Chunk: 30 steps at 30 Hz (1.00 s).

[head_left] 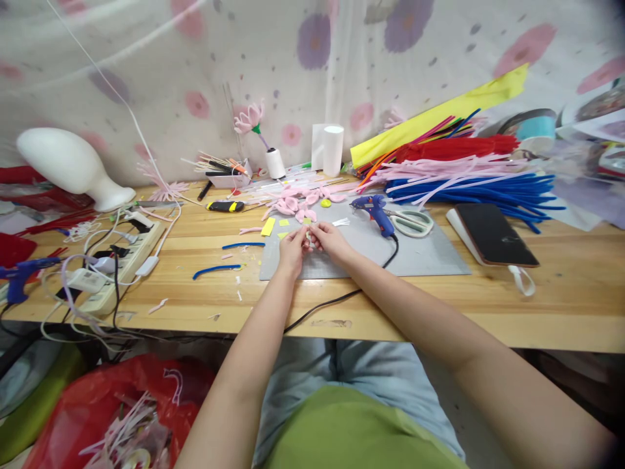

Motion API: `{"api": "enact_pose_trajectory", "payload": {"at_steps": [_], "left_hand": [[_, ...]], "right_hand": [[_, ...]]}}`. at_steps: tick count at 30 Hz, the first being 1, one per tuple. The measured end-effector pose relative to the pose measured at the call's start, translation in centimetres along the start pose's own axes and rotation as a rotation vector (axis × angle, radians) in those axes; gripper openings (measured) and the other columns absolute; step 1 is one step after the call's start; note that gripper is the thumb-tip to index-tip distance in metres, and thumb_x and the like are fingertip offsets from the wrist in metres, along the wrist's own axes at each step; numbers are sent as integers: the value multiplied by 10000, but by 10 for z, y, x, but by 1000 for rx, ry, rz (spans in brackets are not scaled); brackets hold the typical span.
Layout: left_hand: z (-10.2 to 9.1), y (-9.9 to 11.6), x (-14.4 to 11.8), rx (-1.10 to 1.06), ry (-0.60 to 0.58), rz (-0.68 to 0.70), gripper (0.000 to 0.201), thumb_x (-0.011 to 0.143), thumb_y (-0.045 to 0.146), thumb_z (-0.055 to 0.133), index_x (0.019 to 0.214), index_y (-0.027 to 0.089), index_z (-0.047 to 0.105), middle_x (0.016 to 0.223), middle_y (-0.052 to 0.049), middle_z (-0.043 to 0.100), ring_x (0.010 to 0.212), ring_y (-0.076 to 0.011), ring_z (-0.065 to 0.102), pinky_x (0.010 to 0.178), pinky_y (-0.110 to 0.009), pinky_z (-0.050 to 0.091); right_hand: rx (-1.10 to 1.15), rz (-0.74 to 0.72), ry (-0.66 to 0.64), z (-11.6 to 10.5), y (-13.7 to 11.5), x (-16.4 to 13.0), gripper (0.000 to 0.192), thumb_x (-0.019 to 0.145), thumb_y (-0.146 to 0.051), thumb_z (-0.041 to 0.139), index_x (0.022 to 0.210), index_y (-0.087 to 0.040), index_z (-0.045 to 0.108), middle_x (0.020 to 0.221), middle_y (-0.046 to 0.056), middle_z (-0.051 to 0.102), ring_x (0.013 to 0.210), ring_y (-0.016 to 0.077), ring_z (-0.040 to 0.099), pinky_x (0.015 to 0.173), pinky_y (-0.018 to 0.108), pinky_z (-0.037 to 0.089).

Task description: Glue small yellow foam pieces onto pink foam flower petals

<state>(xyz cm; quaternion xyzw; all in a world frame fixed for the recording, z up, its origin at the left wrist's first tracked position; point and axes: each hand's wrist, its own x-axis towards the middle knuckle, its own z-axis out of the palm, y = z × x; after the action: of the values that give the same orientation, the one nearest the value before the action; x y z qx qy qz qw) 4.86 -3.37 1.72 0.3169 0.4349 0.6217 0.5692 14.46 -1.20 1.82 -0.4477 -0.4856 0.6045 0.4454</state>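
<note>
Both hands meet over the near edge of a grey mat (430,257) on the wooden table (576,306), the left hand (293,249) and the right hand (332,238) with fingertips drawn narrowly together; whether they pinch something is too small to tell. Just left of the fingers, small yellow pieces (268,227) lie near the mat's left edge, and just beyond the fingers is a loose heap of pink fuzzy petals (290,203) with a round yellow piece (325,203) at its right. A few thin white strips (341,222) lie just right of the right hand. Farther right on the mat, a blue glue gun (375,211) rests beside a pair of scissors (428,225), and its black cord (336,299) runs beneath the right forearm to the table's near edge. Left of the mat are two short blue stems (215,268), with a yellow and black knife (225,206) farther back. At the far side, a pink flower (250,119) stands in a white spool (275,163), left of a white cylinder (333,151). To the far right lie bundles of blue stems (478,193), pink stems (444,170) and red stems (456,150), with a dark phone (495,234) nearer. A power strip (124,260) sits at the left.
</note>
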Motion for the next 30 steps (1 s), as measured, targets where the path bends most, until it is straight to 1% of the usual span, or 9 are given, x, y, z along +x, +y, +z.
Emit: {"api": "enact_pose_trajectory", "payload": {"at_steps": [2, 4, 9, 12, 16, 20, 23, 26, 30], "left_hand": [[0, -1, 0, 0, 7, 10, 229, 640, 336, 698, 716, 127, 644, 511, 66, 426, 443, -27, 387, 408, -162, 353], [-1, -2, 1, -9, 7, 12, 245, 640, 344, 698, 746, 126, 656, 527, 63, 437, 447, -27, 389, 399, -161, 354], [-2, -4, 3, 46, -24, -6, 242, 622, 303, 714, 773, 118, 675, 529, 54, 482, 451, -24, 408, 404, -151, 360], [-3, -6, 3, 69, -3, 17, 210, 628, 291, 712, 744, 121, 670, 512, 57, 478, 448, -22, 409, 406, -146, 360], [-2, -5, 2, 44, 17, 8, 204, 622, 283, 721, 729, 121, 658, 523, 56, 485, 445, -20, 407, 399, -147, 354], [-2, -2, 1, 38, 24, -8, 194, 628, 274, 718, 735, 121, 665, 504, 58, 469, 439, -19, 394, 399, -145, 358], [-1, -2, 1, 58, 27, -4, 175, 630, 265, 715, 724, 126, 664, 503, 59, 463, 445, -21, 393, 400, -144, 351], [-1, -4, 1, 61, 30, 5, 168, 632, 262, 713, 717, 126, 662, 511, 56, 473, 448, -23, 394, 399, -148, 345], [-2, -5, 2, 57, 17, 12, 176, 634, 266, 712, 726, 124, 663, 508, 57, 474, 449, -24, 395, 404, -148, 351]], "right_hand": [[-36, -25, 14, -3, 3, 1, 259, 798, -294, 548, 593, -176, 443, 484, -70, 424, 380, 28, 330, 382, 174, 249], [-95, -49, 22, -8, 5, 1, 287, 809, -270, 495, 547, -179, 423, 446, -71, 390, 359, 31, 286, 372, 185, 224], [-145, -54, -40, -15, 7, 1, 318, 821, -293, 424, 520, -191, 418, 404, -65, 376, 313, 46, 280, 348, 206, 220], [-135, -46, -71, -17, 8, 1, 305, 816, -360, 449, 561, -192, 454, 411, -67, 390, 314, 53, 302, 345, 206, 245], [-85, -89, -112, -18, 9, 2, 262, 752, -399, 564, 634, -183, 475, 472, -73, 420, 380, 42, 346, 389, 181, 286], [-63, -109, -115, -19, 10, 3, 254, 720, -393, 600, 671, -192, 454, 484, -92, 372, 399, 38, 305, 391, 174, 263], [-107, -99, -77, -18, 11, 4, 252, 760, -373, 554, 628, -194, 435, 458, -86, 344, 385, 41, 270, 373, 181, 230], [-137, -63, -59, -17, 10, 3, 330, 819, -377, 476, 556, -197, 390, 416, -74, 320, 342, 42, 241, 343, 194, 194], [-76, -8, -71, -16, 7, 1, 353, 865, -393, 425, 575, -193, 420, 420, -64, 363, 308, 44, 260, 310, 194, 209]]}}
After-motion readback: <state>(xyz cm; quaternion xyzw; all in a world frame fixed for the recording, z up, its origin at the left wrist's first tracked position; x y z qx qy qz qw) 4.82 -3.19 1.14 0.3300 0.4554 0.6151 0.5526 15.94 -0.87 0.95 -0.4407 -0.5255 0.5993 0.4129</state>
